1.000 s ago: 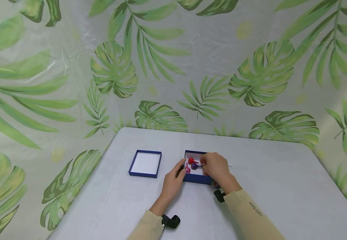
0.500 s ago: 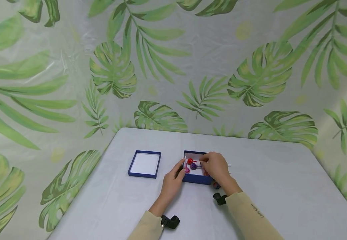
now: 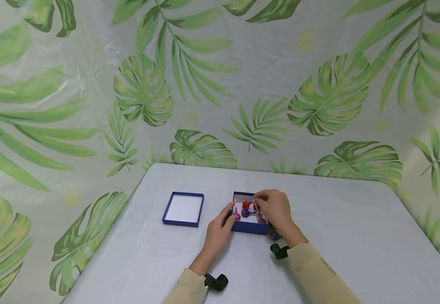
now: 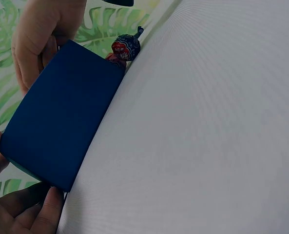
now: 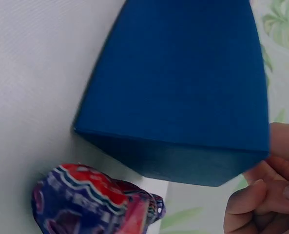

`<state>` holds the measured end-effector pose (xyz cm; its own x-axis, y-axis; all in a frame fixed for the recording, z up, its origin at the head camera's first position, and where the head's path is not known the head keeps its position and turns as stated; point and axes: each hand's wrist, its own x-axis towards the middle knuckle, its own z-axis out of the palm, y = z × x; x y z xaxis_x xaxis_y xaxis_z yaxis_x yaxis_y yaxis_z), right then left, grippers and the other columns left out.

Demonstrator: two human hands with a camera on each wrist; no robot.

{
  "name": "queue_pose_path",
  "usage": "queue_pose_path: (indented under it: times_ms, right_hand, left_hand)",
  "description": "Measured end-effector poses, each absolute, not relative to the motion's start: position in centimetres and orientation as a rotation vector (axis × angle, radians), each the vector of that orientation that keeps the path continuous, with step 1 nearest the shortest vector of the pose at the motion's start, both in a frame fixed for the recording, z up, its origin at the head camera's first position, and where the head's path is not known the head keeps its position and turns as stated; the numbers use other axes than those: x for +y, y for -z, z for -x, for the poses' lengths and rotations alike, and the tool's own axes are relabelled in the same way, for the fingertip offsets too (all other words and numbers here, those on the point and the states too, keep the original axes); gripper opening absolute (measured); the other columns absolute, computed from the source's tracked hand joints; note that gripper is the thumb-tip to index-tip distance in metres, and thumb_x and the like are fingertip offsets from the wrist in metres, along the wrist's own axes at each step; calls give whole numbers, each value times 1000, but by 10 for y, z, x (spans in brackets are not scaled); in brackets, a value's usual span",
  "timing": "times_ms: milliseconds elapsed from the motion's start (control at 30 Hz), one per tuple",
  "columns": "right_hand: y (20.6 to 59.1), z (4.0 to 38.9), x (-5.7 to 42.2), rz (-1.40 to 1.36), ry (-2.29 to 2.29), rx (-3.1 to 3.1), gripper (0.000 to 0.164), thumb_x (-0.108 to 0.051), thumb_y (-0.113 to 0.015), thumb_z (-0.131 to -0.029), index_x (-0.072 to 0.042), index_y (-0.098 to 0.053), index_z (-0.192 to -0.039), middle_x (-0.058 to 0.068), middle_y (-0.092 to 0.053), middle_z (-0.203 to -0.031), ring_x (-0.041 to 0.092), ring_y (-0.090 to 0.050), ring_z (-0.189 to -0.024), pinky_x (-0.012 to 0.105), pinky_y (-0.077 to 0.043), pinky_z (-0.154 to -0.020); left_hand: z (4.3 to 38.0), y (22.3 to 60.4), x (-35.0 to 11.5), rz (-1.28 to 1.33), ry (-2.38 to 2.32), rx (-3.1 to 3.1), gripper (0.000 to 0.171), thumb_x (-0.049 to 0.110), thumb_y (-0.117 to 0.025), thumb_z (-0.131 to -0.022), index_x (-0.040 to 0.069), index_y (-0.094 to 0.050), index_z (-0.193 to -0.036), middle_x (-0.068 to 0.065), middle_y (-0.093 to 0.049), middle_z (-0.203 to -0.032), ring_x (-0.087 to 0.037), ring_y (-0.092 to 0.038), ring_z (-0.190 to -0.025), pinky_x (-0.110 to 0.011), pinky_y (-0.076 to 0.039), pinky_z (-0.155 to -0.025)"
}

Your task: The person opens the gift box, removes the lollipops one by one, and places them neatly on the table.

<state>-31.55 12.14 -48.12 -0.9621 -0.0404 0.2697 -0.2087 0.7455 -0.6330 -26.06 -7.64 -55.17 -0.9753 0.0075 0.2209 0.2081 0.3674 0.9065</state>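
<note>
A blue box [image 3: 250, 228] with a white inside stands uncovered on the table, holding several wrapped lollipops. My left hand [image 3: 219, 228] grips its left end, thumb near the front corner and fingers along the side. Over the box's right part, my right hand [image 3: 274, 207] pinches a lollipop stick at the fingertips. A red lollipop [image 3: 246, 204] lies just left of those fingertips, a purple lollipop [image 3: 245, 213] in front of it. By the left wall is a pink lollipop [image 3: 237, 216]; near the front right corner, another red lollipop [image 3: 261, 220]. The right hand hides the box's back right corner.
The blue-rimmed lid [image 3: 183, 209] lies inside up, left of the box. Outside the box's right end, a dark-wrapped lollipop [image 5: 81, 200] lies on the white table [image 3: 147, 253], partly under the right forearm. A leaf-patterned sheet [image 3: 204, 84] hangs behind the table.
My right hand has risen slightly, and the red lollipop near its fingertips has shifted a little right. A stick near the front right lollipop now shows upright. My left hand stays on the box.
</note>
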Motion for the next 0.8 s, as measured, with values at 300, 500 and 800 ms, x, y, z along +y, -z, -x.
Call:
queue_pose_path:
  times_ms: [300,500,800]
  right_hand:
    - [466,308,130,-211,-1073,-2623,11,-20,-71,-93,-16,-80,-99,-1,-75,-90,20,-57,-74,34,-42,-60]
    - [458,302,135,-198,-1124,-2589,11,-22,-71,-94,-18,-79,-100,-2,-75,-90,19,-60,-74,34,-46,-61]
    - [448,289,139,-185,-1134,-2566,11,-22,-72,-94,-18,-79,-101,-3,-75,-90,22,-59,-87,38,-43,-71]
  left_hand:
    - [260,550,-75,181,1660,-2443,44,30,-52,-105,37,-50,-149,3,-50,-149,-23,-44,-139,-47,-36,-114]
    - [258,549,-74,167,1670,-2448,45,30,-52,-105,37,-50,-149,3,-50,-149,-24,-43,-140,-48,-36,-114]
    - [259,549,-74,193,1668,-2443,45,26,-52,-106,36,-49,-150,1,-49,-150,-24,-42,-140,-47,-35,-114]
